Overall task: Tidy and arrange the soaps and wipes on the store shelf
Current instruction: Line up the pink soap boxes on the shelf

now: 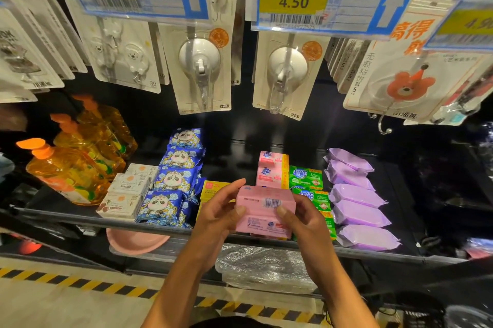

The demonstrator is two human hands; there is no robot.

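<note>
Left hand (221, 211) and right hand (302, 218) together grip a pink soap pack (262, 221), barcode side up, thumbs pressed on its top face, held over the front edge of the shelf (66, 217). Behind it on the shelf lie more pink soaps (269, 170), with green soaps (305, 177) just to their right and a row of purple wipes (357, 210) beyond. To the left sit a yellow box (210, 189), blue panda wipes (173, 181), white soap boxes (125, 194) and orange bottles (69, 170)
</note>
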